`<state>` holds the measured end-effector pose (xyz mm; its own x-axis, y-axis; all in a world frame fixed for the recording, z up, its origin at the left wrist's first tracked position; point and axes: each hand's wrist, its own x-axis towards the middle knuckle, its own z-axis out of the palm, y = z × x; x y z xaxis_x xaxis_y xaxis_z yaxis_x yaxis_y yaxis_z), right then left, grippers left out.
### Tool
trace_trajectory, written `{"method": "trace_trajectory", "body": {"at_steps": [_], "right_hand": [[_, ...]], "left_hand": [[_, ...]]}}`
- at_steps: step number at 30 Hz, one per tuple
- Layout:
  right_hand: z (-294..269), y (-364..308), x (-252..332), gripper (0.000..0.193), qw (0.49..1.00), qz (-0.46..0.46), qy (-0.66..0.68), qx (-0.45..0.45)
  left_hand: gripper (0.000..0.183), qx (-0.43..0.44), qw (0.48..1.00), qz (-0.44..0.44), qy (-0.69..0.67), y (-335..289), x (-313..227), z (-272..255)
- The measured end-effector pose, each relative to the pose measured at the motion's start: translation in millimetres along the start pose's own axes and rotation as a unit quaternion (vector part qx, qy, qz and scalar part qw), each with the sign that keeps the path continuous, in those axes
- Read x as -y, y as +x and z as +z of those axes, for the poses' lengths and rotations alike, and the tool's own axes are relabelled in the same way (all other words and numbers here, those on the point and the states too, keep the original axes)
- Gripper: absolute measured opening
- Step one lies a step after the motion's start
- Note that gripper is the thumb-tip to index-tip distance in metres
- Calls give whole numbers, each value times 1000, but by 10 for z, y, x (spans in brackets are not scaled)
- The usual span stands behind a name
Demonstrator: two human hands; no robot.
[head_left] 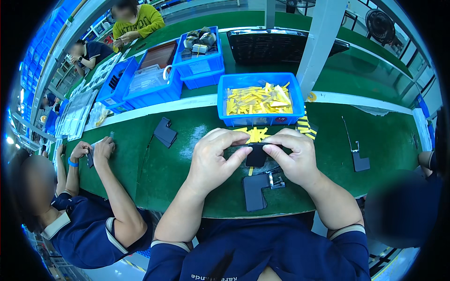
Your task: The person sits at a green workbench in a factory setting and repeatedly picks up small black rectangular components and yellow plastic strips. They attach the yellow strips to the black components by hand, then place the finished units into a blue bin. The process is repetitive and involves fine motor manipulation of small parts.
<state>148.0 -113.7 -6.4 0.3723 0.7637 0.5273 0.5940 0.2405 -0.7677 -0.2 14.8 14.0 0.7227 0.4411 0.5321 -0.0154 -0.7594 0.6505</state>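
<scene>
A small black part is held up over a green table between two bare hands. The left hand is curled nearly closed, its thumb and fingertips pinched on the part's left edge; the right hand is curled likewise and pinched on the part's right and top edge. The part is thus gripped from both sides, between the two thumbs, clear of the table top.

Just below the hands, a flat black L-shaped piece is laid on the table, with a small metal clip touching its upper right corner, under the right hand. Just beyond the fingertips, loose yellow strips are scattered on the table, and behind them a blue bin filled with more yellow strips is set. A small stack of black parts is seen to the far left of the left hand. Well to the right of the right hand, another black piece with a thin stalk is laid flat.

At the left, a co-worker's two hands are seen closed about a small dark object at the table's edge. Further blue bins are lined up at the back of the table.
</scene>
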Motion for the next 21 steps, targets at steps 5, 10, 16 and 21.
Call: {"method": "trace_trajectory", "body": {"at_steps": [5,10,16,21], "right_hand": [[28,-16,17,10,1000,-15,-14,10],[20,-24,8,10,997,-58,-45,31],[44,-26,15,9,999,-8,-40,33],[66,-27,11,16,999,-4,-13,51]], "left_hand": [[12,5,999,45,14,-41,86,62],[10,69,996,-36,-32,-53,73,-8],[10,66,998,-2,-3,-42,24,79],[11,92,994,-59,-22,-39,39,-41]]}}
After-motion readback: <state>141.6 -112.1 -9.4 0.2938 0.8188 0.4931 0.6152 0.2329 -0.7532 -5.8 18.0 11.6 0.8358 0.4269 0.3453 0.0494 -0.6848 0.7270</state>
